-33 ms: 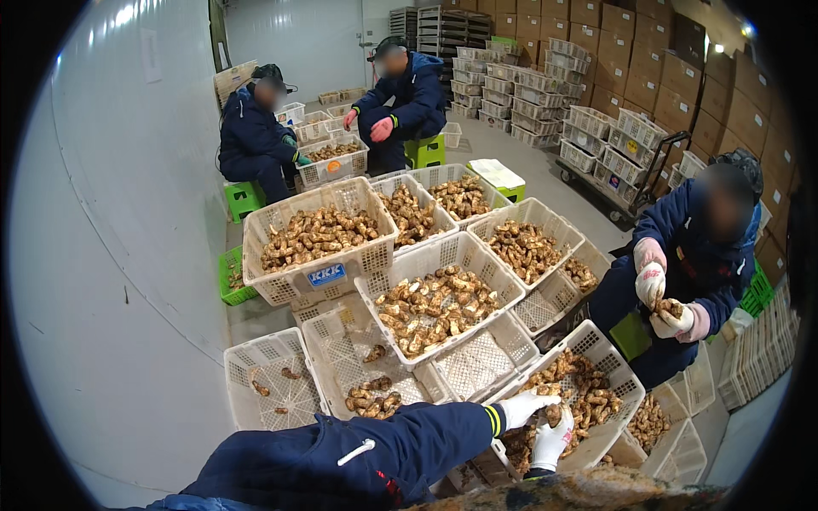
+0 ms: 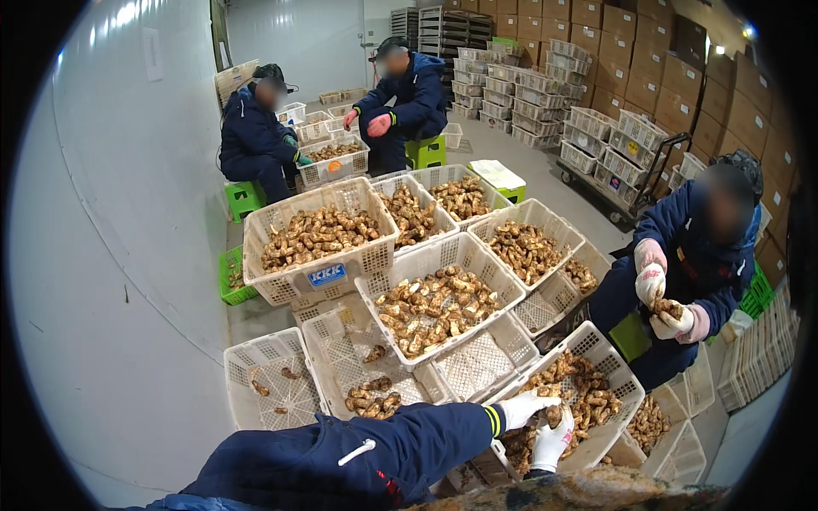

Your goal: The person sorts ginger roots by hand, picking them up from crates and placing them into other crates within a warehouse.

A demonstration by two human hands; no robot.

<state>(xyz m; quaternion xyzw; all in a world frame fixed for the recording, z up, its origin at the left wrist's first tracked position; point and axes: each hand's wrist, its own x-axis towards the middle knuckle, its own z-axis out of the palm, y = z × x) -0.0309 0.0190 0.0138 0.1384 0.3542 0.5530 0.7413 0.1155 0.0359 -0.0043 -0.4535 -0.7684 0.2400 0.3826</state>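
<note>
Both of my hands wear white gloves and meet over a white plastic crate (image 2: 629, 385) of brown-and-cream mushrooms (image 2: 594, 399) at the lower right. My left hand (image 2: 522, 410) reaches in from the left, its fingers closed at a thick-stemmed mushroom (image 2: 554, 416). Around the same mushroom, from below, my right hand (image 2: 552, 444) is closed too. Part of the fingers is hidden behind the gloves. Left of this crate, under my sleeve, a low crate (image 2: 334, 345) has a few mushrooms (image 2: 372, 400) in it.
A raised crate (image 2: 400, 351) of mushrooms stands ahead, with more filled crates (image 2: 319, 271) behind. A nearly bare crate (image 2: 243, 387) sits by the left wall. One co-worker (image 2: 694, 230) handles mushrooms at the right; two more (image 2: 409, 89) sit farther back. A loaded trolley (image 2: 618, 192) stands behind.
</note>
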